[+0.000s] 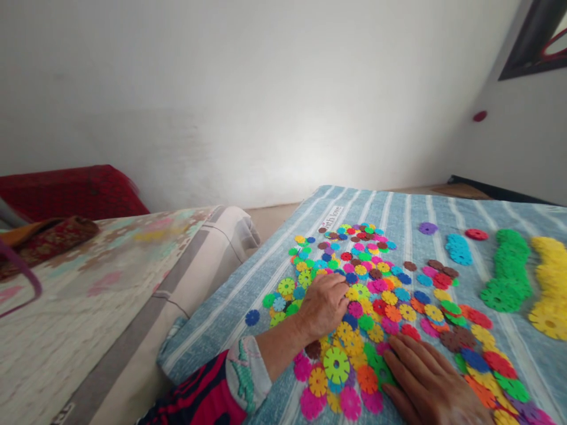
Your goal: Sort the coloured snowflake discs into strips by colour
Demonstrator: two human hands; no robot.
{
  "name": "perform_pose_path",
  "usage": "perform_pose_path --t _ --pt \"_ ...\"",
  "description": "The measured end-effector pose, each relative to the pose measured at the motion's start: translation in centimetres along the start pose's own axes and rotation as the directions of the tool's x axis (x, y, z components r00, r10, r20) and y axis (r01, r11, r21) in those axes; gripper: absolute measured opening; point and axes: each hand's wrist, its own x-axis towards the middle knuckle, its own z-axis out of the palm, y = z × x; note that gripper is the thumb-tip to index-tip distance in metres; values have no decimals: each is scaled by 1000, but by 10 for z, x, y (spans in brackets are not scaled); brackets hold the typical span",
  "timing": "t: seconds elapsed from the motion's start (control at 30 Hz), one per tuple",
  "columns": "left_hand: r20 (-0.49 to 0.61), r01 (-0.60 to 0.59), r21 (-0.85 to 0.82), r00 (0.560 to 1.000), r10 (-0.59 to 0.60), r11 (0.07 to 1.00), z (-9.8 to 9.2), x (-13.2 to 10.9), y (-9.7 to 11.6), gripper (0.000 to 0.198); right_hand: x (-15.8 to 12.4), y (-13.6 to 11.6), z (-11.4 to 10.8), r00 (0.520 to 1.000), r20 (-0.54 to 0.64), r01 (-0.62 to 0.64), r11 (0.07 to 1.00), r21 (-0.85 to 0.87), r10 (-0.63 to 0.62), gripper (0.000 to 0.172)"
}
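Note:
A large heap of colourful notched plastic discs is spread over the striped blue cloth. My left hand rests in the middle of the heap, its fingers curled down and drawn together; their tips are hidden, so what they grip cannot be made out. Lower right, my right hand lies palm down with fingers stretched out over the discs, next to a dark green disc. Sorted by colour on the right are a green row, a yellow row and a short blue row of discs.
A single purple disc and a red disc lie at the back of the cloth. Across a gap to the left is a bed with a patterned cover. A white wall stands behind.

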Motion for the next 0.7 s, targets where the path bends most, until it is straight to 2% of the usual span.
perform_pose_path --t 0.13,0.37,0.53,0.7 --pt "16 74 59 997 -76 996 2 -1 -9 11 1 -2 1 999 -23 -23 1000 -21 22 29" --pt "54 98 85 993 -103 992 0 0 -15 5 5 -2 -1 999 -34 -33 999 -29 32 32" --pt "62 144 74 987 -149 987 -3 1 -19 6 6 -3 -1 997 -49 -68 997 -22 66 31" --pt "62 192 12 979 -193 981 -6 5 -31 12 4 -3 -3 997 -15 -80 995 -53 79 32"
